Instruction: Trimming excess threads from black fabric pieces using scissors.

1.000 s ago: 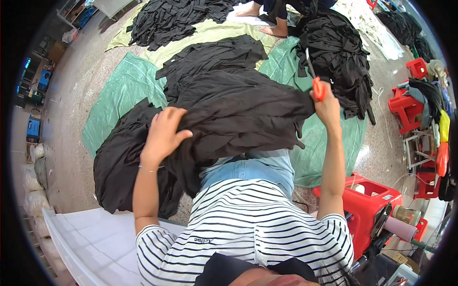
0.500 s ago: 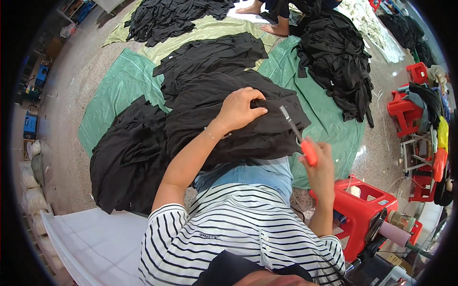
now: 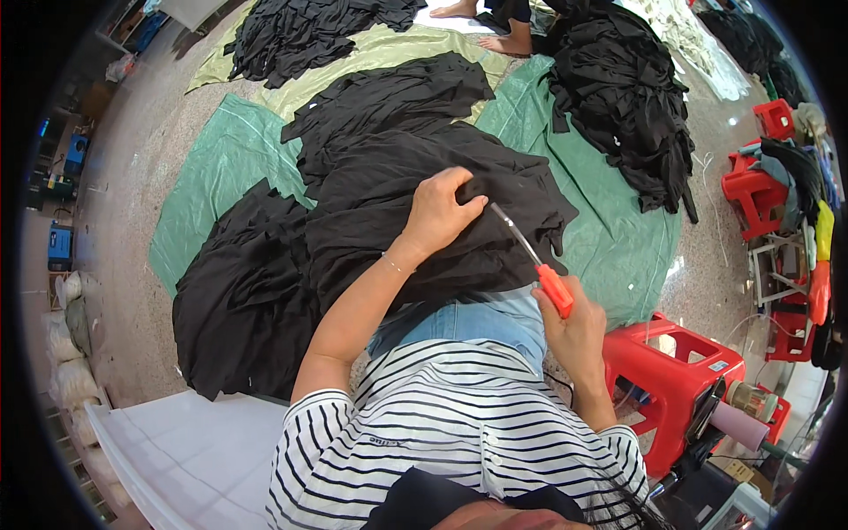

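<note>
Far left, at the rim: pale stuffed sacks [image 3: 66, 340] on the speckled floor [image 3: 141, 221], blurred by the lens. Lower left, a white sheet [image 3: 194, 450] spread flat.

Next over, a heap of black garments [image 3: 238, 309] lying partly on a green plastic sheet [image 3: 212, 190]. Further up, a second pile of black cloth [image 3: 309, 31] on a yellowish sheet [image 3: 371, 53].

Centre: one black garment [image 3: 389, 221] draped over the person's lap and knees, blue jeans [image 3: 468, 322] showing below its edge. Left hand [image 3: 437, 212] closed on a fold of this garment, fingers pinching the cloth up near its upper edge. Striped black-and-white shirt [image 3: 459, 442] fills the lower middle.

Right of the left hand: right hand [image 3: 574, 331] clenched round an orange-handled tool [image 3: 539, 265], thin metal blade pointing up-left to the pinched fold; tip looks to touch the cloth, though the view is too small to be sure. Probably thread snips.

Right: large mound of black garments [image 3: 627, 97] on the green sheet's far side, another person's bare feet [image 3: 495, 26] above it. Red plastic stool [image 3: 680, 375] just beside the right forearm. More red stools [image 3: 760, 190] and hanging clothes at the far right rim.
</note>
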`<state>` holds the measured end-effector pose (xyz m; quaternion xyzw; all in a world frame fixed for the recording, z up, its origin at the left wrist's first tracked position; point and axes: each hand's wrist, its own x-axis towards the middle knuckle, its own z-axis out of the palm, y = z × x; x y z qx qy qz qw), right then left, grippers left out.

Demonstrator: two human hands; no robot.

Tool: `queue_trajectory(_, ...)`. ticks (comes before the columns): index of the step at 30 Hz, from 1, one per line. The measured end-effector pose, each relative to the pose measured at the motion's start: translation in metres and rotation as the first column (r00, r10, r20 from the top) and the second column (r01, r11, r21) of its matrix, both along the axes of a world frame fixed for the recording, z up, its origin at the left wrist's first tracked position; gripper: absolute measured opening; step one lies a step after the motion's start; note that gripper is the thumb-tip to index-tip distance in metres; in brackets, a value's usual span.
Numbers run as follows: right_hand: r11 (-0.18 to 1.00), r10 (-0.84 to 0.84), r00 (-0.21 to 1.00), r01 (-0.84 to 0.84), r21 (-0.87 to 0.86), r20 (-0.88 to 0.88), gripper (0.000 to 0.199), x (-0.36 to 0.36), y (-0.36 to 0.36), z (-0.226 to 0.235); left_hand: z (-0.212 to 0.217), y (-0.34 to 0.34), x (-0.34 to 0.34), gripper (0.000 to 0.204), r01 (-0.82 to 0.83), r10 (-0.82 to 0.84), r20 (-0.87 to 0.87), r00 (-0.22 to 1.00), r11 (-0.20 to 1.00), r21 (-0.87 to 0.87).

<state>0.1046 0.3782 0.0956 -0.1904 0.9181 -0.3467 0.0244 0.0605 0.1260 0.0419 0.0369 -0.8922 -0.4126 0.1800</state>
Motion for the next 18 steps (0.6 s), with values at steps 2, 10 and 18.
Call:
queue_trajectory(2, 0.999, -0.051, 0.999, 0.051, 0.014, -0.002, 0.025, -0.002, 0.006, 0.006, 0.015, 0.02, 0.008, 0.053, -0.131, 0.088, -0.191, 0.978, 0.966, -0.223)
queue_trajectory(10, 0.976, -0.144, 0.99, 0.141, 0.164, 0.005, 0.027, -0.006, 0.03, 0.021, -0.006, 0.049, 0.022, 0.065, 0.248, -0.315, 0.019, 0.949, 0.71, -0.659)
queue_trajectory(18, 0.958, -0.082, 0.996, 0.085, 0.275, -0.023, 0.034, -0.011, 0.025, 0.025, -0.009, 0.05, 0.023, 0.063, 0.2, -0.284, 0.03, 0.958, 0.591, -0.781)
